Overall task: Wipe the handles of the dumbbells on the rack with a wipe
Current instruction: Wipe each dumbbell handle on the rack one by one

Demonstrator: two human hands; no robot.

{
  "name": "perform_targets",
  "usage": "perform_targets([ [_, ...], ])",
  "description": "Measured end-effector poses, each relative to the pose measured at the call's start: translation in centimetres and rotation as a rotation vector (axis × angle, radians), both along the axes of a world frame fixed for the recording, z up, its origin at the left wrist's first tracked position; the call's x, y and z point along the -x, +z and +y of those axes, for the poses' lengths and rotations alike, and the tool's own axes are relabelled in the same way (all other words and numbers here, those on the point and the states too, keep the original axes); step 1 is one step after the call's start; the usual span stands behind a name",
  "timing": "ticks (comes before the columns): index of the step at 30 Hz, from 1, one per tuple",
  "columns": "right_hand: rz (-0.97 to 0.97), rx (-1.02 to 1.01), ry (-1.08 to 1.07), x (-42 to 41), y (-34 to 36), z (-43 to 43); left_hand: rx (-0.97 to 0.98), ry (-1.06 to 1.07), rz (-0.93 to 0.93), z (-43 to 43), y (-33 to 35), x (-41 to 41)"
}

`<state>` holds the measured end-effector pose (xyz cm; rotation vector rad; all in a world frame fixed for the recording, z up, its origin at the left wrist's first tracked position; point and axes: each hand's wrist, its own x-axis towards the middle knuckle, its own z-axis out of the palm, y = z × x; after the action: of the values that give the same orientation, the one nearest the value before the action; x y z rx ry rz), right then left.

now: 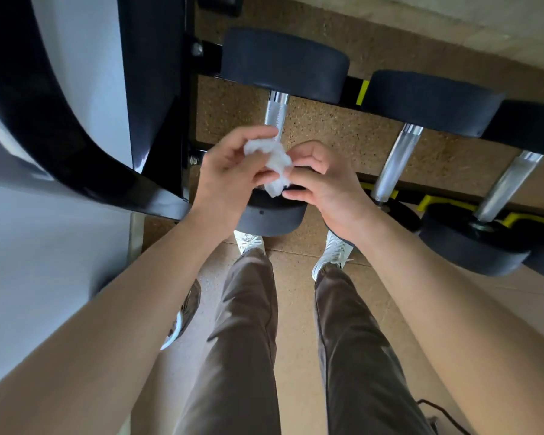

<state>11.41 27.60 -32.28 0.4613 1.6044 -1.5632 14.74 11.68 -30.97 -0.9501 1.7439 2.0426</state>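
A crumpled white wipe [276, 163] sits between both hands, above the leftmost dumbbell. My left hand [230, 180] holds its upper part in curled fingers. My right hand [322, 180] pinches its right edge with thumb and fingertips. The leftmost dumbbell's silver knurled handle [275, 113] shows above the hands; its lower part is hidden behind them. Its black heads lie at the far end [283, 64] and the near end [270, 218]. Two more dumbbell handles, the middle handle [394, 161] and the right handle [509, 186], lie to the right on the rack.
The black rack rails [355, 86] with yellow marks run under the dumbbells. A thick black curved frame [76, 146] stands at the left by a pale wall. Below are speckled brown floor, my legs in brown trousers and white shoes [333, 255]. Another shoe [186, 312] is at the left.
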Motion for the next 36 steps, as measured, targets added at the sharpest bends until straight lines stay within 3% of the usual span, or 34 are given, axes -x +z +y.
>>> perform_targets([
  [5, -0.073, 0.045, -0.212, -0.2, -0.2, -1.7, -0.258, 0.117, -0.233, -1.7, -0.2, 0.9],
  [10, -0.170, 0.202, -0.377, 0.6, -0.9, -2.7, -0.073, -0.191, -0.149, -2.1, -1.2, 0.7],
  [13, -0.155, 0.179, -0.346, 0.5, -1.5, -2.5, 0.036, -0.189, -0.148, -2.6, -1.9, 0.6],
  [17, 0.019, -0.103, -0.198, 0.2, -2.9, -1.3, 0.177, 0.021, -0.172, -2.9, -3.6, 1.4],
  [22, 0.028, -0.253, -0.100, -0.8, -4.7, -0.7, 0.155, 0.222, -0.177, -1.0, -5.6, 3.3],
  [26, 0.089, -0.324, -0.015, -1.3, -5.5, -0.9, 0.379, 0.031, -0.264, -0.5, -6.3, 3.0],
  [31, 0.111, -0.356, 0.034, -1.1, -5.9, -0.7, 0.544, -0.441, -0.306, -2.6, -4.5, 3.4],
  [33, 0.107, -0.359, 0.018, -0.7, -5.9, -0.7, 0.557, -0.445, -0.276, -2.5, -4.1, 3.8],
  [36, 0.128, -0.337, 0.010, -0.4, -5.8, -0.9, 0.451, -0.157, -0.170, -1.5, -4.0, 4.9],
])
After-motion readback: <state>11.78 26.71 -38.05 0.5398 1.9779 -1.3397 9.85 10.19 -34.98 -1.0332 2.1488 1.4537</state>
